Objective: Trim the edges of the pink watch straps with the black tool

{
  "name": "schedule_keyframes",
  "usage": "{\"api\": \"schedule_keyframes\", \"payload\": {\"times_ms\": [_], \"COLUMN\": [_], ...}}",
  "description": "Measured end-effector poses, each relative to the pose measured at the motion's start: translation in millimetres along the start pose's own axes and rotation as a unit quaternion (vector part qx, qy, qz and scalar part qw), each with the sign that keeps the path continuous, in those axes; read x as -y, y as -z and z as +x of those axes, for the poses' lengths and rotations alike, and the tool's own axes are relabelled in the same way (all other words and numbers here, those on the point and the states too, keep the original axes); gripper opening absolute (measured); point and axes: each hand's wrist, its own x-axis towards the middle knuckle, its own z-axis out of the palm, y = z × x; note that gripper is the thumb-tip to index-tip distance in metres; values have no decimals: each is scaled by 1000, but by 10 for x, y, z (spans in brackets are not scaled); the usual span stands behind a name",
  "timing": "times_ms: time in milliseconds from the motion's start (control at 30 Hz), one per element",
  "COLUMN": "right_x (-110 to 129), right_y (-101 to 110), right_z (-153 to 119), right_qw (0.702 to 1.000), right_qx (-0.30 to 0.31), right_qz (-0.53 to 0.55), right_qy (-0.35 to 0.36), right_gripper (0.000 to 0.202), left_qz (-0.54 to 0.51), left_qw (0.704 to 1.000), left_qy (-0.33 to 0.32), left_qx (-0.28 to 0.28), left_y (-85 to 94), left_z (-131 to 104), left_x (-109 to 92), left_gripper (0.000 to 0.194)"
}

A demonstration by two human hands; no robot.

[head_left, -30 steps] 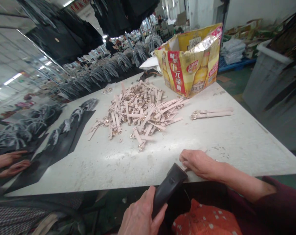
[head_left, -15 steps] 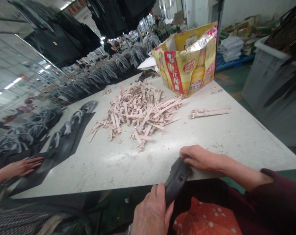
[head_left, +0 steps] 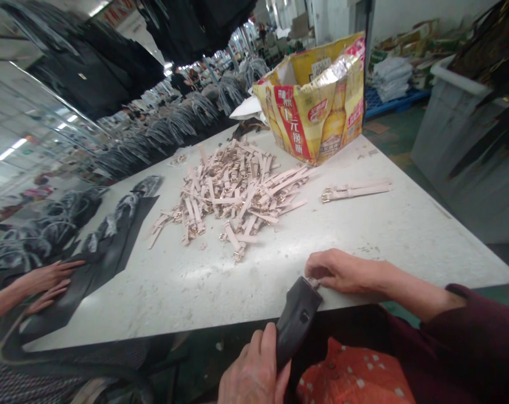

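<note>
My left hand (head_left: 250, 365) is wrapped around a black handheld tool (head_left: 295, 322) with a curved casing and a small square slot in its side. The tool points up and away at the table's front edge. At its far end the fingers of my right hand (head_left: 336, 270) are pinched together around a small greyish bit, too small to name. Beyond my hands, a heap of pale pink straps with gold buckles (head_left: 237, 191) lies on the white table (head_left: 187, 292). Two similar straps (head_left: 357, 189) lie side by side to the right.
A yellow beer carton (head_left: 311, 106) stands behind the heap. At the left, a co-worker's hands (head_left: 48, 283) rest on black bag pieces (head_left: 115, 241). Black bags (head_left: 95, 73) hang overhead. Beyond the table's right edge stands a grey bin (head_left: 452, 146).
The far end of the black tool now shows apart from my right fingers, with a small bit between them. My left hand has shifted slightly left. A second co-worker's hand has come into view.
</note>
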Motion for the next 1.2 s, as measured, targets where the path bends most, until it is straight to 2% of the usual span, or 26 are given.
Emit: {"api": "schedule_keyframes", "payload": {"times_ms": [100, 267, 567, 733, 967, 1200], "right_x": [-9, 16, -12, -65, -71, -82], "right_y": [11, 23, -6, -43, -30, -63], "right_z": [28, 45, -54, -56, -27, -6], "right_qw": [1000, 1000, 995, 995, 994, 992], "right_qx": [5, 1, -32, -51, -55, -86], "right_qz": [-4, -8, -69, -80, -95, -93], "right_qy": [-1, -21, 58, 30, 22, 8], "right_gripper": [27, 46, 30, 31, 27, 28], "left_qz": [-5, -11, -23, -6, -19, -1], "left_qw": [1000, 1000, 999, 1000, 999, 998], "left_qy": [3, 10, 20, 23, 18, 1], "left_qx": [6, 10, -22, -20, -44, -57], "left_y": [77, 96, -127, -123, 10, -59], "left_z": [78, 125, -27, -7, 135, 35], "left_x": [-69, -63, 152, 115, -20, 136], "left_gripper": [34, 33, 34, 33, 33, 35]}}
